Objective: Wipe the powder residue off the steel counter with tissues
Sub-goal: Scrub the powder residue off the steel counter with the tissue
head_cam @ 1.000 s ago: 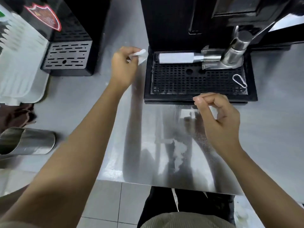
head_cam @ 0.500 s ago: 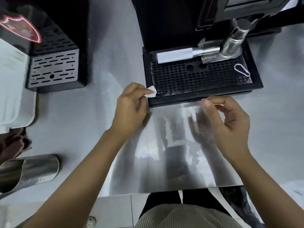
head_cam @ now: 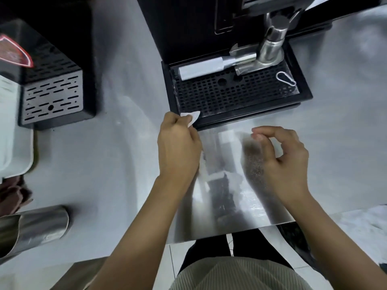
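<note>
Tissue (head_cam: 191, 118): small, white, crumpled. Only a corner shows, poking out past the fingertips of the left hand (head_cam: 178, 147). That hand is curled round it, knuckles up, at the front left corner of the black drip tray (head_cam: 230, 95). The tissue corner lies against the tray's front edge; whether it touches the metal below, cannot tell.

Steel counter (head_cam: 117, 164): brushed and reflective, with its near edge above a tiled floor.

Powder residue (head_cam: 253, 162): a dark speckled patch on the counter in front of the tray, between the two hands and just beside the right one.

Right hand (head_cam: 287, 162): over the counter to the right of the patch, fingers loosely curled, forefinger arched toward the tray. Nothing seen in it. Contact with the counter cannot be told.

On the tray grid: a portafilter (head_cam: 219, 65) with a pale handle pointing left, and a metal clip (head_cam: 285, 78) near the right end.

Far left: a second black machine with a slotted grille (head_cam: 52, 99), a white tray (head_cam: 14, 155), and a brownish cloth (head_cam: 14, 193) below it. A steel jug (head_cam: 35, 229) lies on its side near the counter's front edge.
</note>
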The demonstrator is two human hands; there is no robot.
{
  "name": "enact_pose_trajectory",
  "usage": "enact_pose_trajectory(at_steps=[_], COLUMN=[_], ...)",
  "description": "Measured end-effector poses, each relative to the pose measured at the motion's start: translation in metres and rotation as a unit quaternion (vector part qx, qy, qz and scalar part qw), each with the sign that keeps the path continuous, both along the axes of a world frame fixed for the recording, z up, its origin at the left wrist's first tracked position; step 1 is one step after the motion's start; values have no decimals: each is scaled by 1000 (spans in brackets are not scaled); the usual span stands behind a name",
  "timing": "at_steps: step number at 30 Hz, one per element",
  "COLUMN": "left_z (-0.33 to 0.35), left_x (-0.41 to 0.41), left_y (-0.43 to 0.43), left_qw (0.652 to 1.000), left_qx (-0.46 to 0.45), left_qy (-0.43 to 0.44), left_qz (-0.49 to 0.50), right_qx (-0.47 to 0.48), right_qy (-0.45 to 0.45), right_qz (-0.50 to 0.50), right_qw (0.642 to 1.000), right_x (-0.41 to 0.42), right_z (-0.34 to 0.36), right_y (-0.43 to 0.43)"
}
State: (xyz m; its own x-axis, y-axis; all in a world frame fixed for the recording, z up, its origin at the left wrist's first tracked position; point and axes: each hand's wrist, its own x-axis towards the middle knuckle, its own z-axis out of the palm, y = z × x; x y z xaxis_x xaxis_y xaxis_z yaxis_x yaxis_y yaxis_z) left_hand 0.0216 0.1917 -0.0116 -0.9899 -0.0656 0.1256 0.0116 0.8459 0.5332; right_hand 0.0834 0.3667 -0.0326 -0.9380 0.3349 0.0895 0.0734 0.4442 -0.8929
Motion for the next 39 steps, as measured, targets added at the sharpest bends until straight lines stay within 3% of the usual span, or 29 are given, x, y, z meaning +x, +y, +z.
enact_pose_trajectory(at_steps=[13, 18, 20, 22, 25, 30, 33, 36, 39], left_z=[-5, -7, -3, -4, -13, -6, -5, -9, 3], left_x=[-8, -21, -31, -38, -31, -29, -42, -43, -60], left_y=[117, 166, 168, 158, 152, 184, 184, 187, 185], left_qw=[998, 986, 980, 986, 994, 981, 987, 984, 977], left_qx=[19, 64, 111, 134, 96, 83, 90, 54, 116], left_qy=[5, -3, -7, 24, 44, 27, 42, 6, -22], left_qz=[-54, -155, -164, -94, -32, -171, -125, -169, -179], right_qx=[-22, -25, -39, -45, -59, -79, -99, -108, -118], right_qy=[-8, -11, -20, -37, -44, -36, -41, -51, -58], right_qz=[-33, -37, -40, -42, -48, -51, -53, -53, -52], right_qw=[999, 999, 998, 997, 996, 995, 993, 991, 990], right_x=[12, 14, 16, 20, 24, 20, 18, 19, 18], right_z=[-2, -1, -1, -2, -4, -7, -7, -10, -11], right_y=[64, 86, 93, 100, 108, 119, 124, 128, 130])
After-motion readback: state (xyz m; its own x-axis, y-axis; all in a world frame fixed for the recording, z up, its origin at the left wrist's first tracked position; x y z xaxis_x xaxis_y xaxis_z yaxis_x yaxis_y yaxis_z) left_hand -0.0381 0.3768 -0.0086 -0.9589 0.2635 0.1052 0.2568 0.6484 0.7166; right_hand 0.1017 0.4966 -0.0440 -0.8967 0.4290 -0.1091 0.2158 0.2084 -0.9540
